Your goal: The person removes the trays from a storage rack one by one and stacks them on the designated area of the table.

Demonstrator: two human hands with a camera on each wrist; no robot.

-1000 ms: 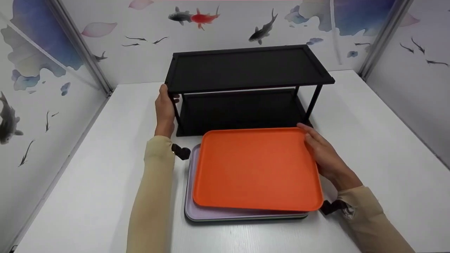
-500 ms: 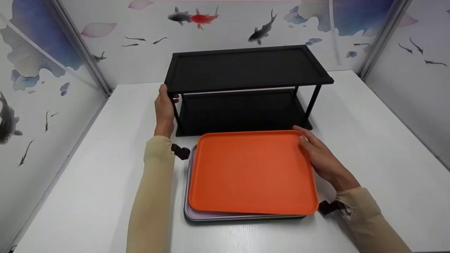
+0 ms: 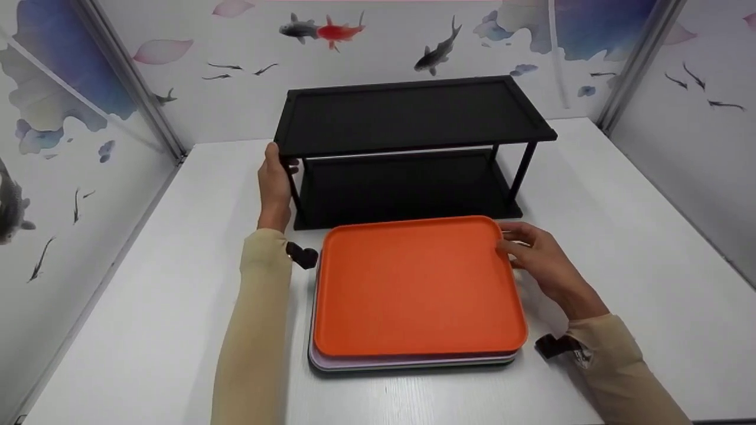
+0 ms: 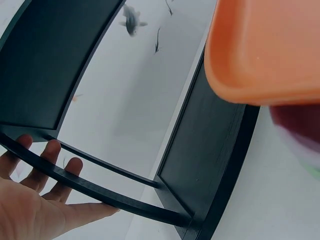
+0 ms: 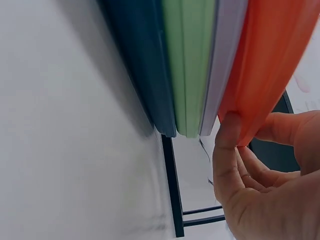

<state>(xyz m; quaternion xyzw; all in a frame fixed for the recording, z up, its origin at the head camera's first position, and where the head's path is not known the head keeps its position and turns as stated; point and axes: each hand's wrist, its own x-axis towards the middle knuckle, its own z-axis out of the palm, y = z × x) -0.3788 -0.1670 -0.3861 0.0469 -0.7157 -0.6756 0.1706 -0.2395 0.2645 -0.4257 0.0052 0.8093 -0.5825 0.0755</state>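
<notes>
An orange tray (image 3: 416, 289) lies over a stack of trays, its far side raised a little. My right hand (image 3: 552, 268) pinches its right edge near the far corner, thumb on top and fingers beneath, as the right wrist view shows. Under it are a lilac tray (image 5: 226, 65), a light green layer (image 5: 187, 70) and a dark blue tray (image 5: 140, 65) at the bottom. Behind the stack stands a black two-tier rack (image 3: 413, 115). Its front left post is gripped by my left hand (image 3: 274, 189), with fingers curled around it in the left wrist view.
The rack's lower shelf (image 3: 401, 183) lies just beyond the trays. All of this stands on a white table (image 3: 177, 283). White panels (image 3: 378, 59) painted with fish and flowers close off the back and both sides.
The orange tray has shifted left over the stack, covering more of the lilac one. My right hand has re-set its fingers lower along the edge. The left hand stays on the post.
</notes>
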